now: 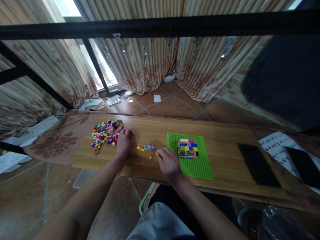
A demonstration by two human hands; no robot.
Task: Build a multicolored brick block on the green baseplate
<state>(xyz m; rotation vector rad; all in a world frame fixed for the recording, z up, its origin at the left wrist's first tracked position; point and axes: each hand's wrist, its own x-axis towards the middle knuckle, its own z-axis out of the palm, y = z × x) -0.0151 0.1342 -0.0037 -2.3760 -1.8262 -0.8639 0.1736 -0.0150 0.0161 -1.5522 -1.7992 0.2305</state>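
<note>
My left hand (125, 142) rests on the wooden board beside the right edge of a heap of small mixed-colour toy bricks (106, 133). Its fingers are curled together, and whatever they hold is hidden. Thumb and forefinger of my right hand (170, 164) pinch a small yellow brick (157, 154), of which only a bit shows. Between the hands lie several loose yellow and purple bricks (145, 147), with a single yellow brick (150, 157) nearer to me. Right of my right hand, a block of stacked coloured bricks (188, 148) stands on a green studded baseplate (195, 170).
A dark flat slab (258, 165) lies at the board's right end, near a printed sheet (272, 143) and a black phone-like object (303, 166). A black metal bar (160, 28) with hanging clips crosses above the board (225, 143). Curtains (150, 70) hang behind.
</note>
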